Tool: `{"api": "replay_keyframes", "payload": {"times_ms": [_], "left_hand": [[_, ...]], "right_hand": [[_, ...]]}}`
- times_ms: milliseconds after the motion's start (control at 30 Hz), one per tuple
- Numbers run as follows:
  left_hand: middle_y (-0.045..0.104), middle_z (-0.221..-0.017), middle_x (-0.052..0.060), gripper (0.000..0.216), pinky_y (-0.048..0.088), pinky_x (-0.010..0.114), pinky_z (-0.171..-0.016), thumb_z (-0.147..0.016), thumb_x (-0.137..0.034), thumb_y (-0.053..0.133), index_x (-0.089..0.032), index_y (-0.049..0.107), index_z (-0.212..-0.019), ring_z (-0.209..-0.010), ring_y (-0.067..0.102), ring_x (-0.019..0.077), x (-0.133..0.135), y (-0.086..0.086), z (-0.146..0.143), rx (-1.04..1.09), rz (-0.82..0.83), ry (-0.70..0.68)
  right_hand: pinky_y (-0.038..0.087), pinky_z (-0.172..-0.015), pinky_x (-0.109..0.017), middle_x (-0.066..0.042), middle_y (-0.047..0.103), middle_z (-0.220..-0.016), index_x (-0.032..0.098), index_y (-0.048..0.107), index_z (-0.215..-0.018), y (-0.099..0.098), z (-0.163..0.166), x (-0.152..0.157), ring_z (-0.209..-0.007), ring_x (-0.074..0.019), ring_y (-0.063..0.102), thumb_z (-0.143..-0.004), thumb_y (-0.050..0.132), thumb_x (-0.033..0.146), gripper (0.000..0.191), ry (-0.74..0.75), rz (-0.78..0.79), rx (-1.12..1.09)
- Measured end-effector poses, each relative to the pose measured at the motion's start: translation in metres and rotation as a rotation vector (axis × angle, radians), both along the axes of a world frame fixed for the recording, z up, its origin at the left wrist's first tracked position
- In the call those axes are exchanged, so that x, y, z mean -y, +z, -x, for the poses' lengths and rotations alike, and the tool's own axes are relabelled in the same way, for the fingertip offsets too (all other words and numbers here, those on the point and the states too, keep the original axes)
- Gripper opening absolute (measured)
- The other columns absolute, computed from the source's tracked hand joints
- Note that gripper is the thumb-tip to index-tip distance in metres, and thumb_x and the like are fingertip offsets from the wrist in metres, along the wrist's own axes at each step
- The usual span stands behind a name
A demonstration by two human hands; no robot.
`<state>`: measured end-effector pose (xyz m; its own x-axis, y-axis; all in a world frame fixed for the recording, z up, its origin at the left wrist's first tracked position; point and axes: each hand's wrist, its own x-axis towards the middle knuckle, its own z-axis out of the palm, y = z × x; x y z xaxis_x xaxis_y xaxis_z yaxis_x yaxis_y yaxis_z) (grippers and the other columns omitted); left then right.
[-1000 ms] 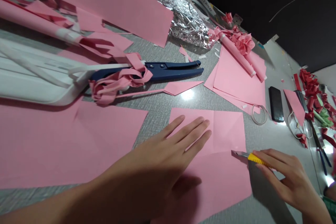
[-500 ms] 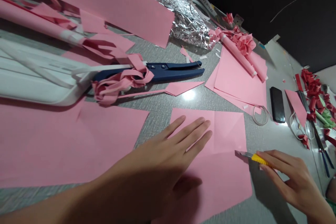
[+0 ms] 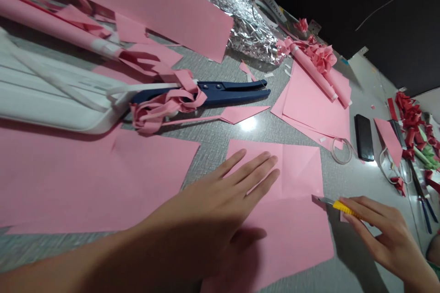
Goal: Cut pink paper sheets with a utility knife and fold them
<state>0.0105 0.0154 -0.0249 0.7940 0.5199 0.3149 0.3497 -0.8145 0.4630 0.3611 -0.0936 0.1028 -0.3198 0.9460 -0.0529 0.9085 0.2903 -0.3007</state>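
A creased pink sheet of paper [image 3: 292, 233] lies flat on the grey table. My left hand [image 3: 227, 197] presses on it, fingers stretched out and slightly spread. My right hand [image 3: 381, 229] grips a yellow utility knife [image 3: 343, 208] at the sheet's right edge. The knife's blade points left, its tip over the paper near a horizontal crease. Whether the tip touches the paper I cannot tell. Left of this sheet is a larger pink sheet [image 3: 103, 183], partly under a white plastic appliance [image 3: 62, 91].
Above my left hand lie dark blue pliers-like shears [image 3: 237, 91] tangled in pink paper strips [image 3: 158, 105]. Stacked pink squares [image 3: 316, 105], a tape roll [image 3: 341, 151] and a black phone [image 3: 364, 137] sit toward the right. Crumpled silver foil [image 3: 247, 18] is at the back.
The view has shifted slightly. The knife in my right hand has moved a little to the right relative to the sheet's crease. My left hand stays in place on the paper.
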Motion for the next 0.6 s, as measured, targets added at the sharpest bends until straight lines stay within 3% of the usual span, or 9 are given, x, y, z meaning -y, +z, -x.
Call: {"api": "replay_keyframes", "payload": {"times_ms": [100,400,600], "left_hand": [[0.038,-0.179,0.02,0.083,0.013,0.054,-0.142,-0.101,-0.047,0.068,-0.011,0.04,-0.169,-0.169,0.031,0.0354,0.0002,0.0004,0.0002,-0.018,-0.02,-0.017],[0.042,-0.177,0.019,0.081,0.021,0.056,-0.14,-0.105,-0.052,0.064,-0.015,0.037,-0.172,-0.168,0.033,0.0355,0.0011,-0.001,0.0005,0.03,0.028,-0.006],[0.037,-0.18,0.018,0.08,0.015,0.054,-0.141,-0.105,-0.049,0.063,-0.012,0.037,-0.171,-0.17,0.029,0.0348,-0.0003,-0.0007,0.0007,-0.009,-0.022,-0.015]], "right_hand": [[0.067,-0.075,-0.023,-0.006,0.085,-0.107,0.026,0.078,-0.133,-0.0001,-0.003,0.0004,-0.089,-0.0183,0.084,-0.109,0.063,0.021,0.029,-0.005,-0.014,0.0],[0.068,-0.074,-0.024,-0.005,0.086,-0.107,0.027,0.082,-0.13,0.001,-0.0046,0.0011,-0.088,-0.0194,0.085,-0.106,0.066,0.021,0.029,-0.051,-0.021,-0.031],[0.069,-0.073,-0.024,-0.006,0.087,-0.111,0.027,0.081,-0.132,0.0011,-0.0086,0.0027,-0.091,-0.0213,0.086,-0.106,0.066,0.02,0.031,-0.041,-0.033,-0.016]]}}
